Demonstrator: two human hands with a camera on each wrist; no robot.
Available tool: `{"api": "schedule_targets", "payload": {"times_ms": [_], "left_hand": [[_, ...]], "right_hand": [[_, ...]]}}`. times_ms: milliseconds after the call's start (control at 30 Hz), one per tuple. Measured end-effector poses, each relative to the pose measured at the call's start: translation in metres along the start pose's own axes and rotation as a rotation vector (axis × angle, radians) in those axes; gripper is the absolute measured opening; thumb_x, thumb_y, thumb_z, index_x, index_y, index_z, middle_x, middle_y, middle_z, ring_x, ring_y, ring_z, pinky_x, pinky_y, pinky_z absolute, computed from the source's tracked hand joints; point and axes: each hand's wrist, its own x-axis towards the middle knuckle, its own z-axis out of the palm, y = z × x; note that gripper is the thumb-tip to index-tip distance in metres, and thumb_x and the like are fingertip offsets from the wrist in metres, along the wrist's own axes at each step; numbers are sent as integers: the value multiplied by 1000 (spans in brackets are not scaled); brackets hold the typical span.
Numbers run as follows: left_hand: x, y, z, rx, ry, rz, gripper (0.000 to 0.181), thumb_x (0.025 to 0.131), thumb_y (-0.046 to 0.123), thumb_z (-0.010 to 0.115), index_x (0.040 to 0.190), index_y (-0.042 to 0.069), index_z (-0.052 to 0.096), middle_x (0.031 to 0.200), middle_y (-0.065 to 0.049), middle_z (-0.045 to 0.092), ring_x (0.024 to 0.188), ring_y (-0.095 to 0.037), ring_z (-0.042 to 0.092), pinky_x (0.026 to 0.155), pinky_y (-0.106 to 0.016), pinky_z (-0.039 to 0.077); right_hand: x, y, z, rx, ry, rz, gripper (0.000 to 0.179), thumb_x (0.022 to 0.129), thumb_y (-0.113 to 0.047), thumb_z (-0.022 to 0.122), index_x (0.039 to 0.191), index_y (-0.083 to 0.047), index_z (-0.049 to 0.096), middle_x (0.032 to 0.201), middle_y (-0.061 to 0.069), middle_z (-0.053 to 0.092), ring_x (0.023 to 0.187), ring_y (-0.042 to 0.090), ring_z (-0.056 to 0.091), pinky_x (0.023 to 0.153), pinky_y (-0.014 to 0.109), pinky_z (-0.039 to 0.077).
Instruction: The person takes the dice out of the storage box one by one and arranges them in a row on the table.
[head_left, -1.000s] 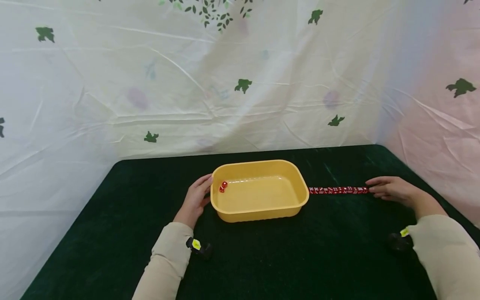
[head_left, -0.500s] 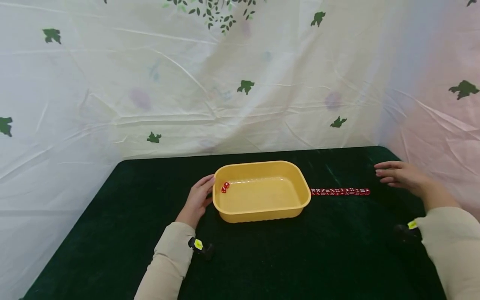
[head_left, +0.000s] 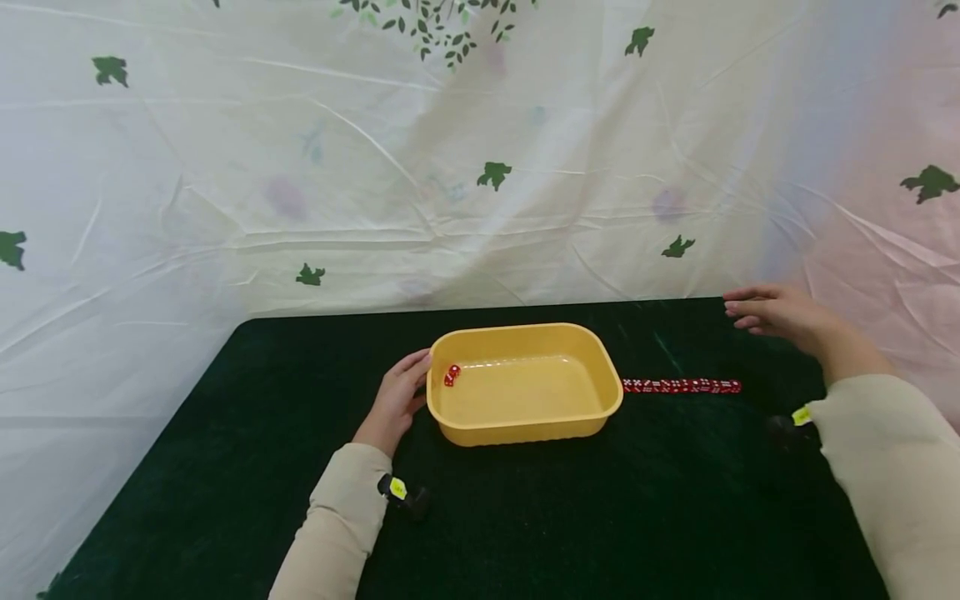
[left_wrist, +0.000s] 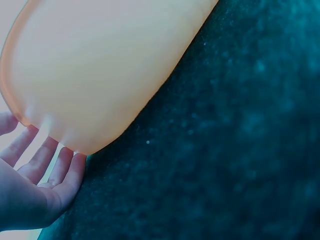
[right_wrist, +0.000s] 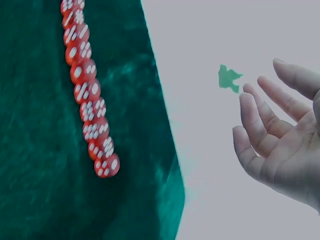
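Observation:
My left hand (head_left: 393, 403) rests against the left end of a yellow plastic basin (head_left: 525, 429). In the left wrist view its spread fingertips touch the basin's end wall (left_wrist: 95, 110). Two red dice (head_left: 451, 376) lie inside the basin near that end. From the basin's right side runs a straight row of red dice (head_left: 681, 386) with white pips, set close together on the cloth. My right hand (head_left: 787, 315) hovers behind and to the right of the row's far end. Its fingers are loosely bent, and the right wrist view shows nothing between them.
A dark green cloth (head_left: 570, 517) covers the table. Behind it hangs a pale curtain (head_left: 360, 192) printed with green leaf shapes, and my right hand is close to it. Each cuff carries a small black wrist camera, such as the left camera (head_left: 411, 502).
My right hand has lifted off the row's right end and moved back toward the curtain, lately shifting left. The left hand, basin and dice have stayed in place; the view shifted slightly.

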Motion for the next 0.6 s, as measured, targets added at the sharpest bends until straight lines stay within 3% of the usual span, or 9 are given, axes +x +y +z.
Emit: {"api": "schedule_targets", "payload": {"times_ms": [67,200,300,433,600], "left_hand": [[0,0,0,-1,0,-1,30,84,30,55,111,16,55,111,-1,52,101,-19,47,85,-42,35],[1,0,-2,-4,1,-4,31,84,30,55,111,16,55,111,-1,52,101,-19,47,84,-41,36],[2,0,-2,-6,-4,-6,30,84,30,55,111,16,54,111,-1,51,101,-19,46,84,-41,36],[2,-1,-2,-5,-6,-8,32,83,31,55,112,17,54,111,0,51,102,-19,46,85,-41,36],[2,0,-2,-1,-8,-7,31,84,31,55,112,17,54,112,-1,50,102,-19,45,85,-42,35]], "right_hand": [[3,-8,4,-25,17,0,13,87,-29,50,98,-24,54,86,-11,57,76,8,55,66,23,45],[10,-24,14,-101,29,-10,48,86,-35,49,121,-3,42,94,-5,57,78,9,56,69,24,44],[16,-37,23,-148,18,-21,60,87,-37,47,127,6,32,105,4,55,81,10,55,71,24,44],[22,-52,35,-181,13,-37,58,87,-37,47,126,5,34,110,10,53,82,11,55,78,30,43],[30,-66,54,-230,23,-52,62,82,-43,51,124,1,38,116,17,47,91,23,51,86,42,37]]}}
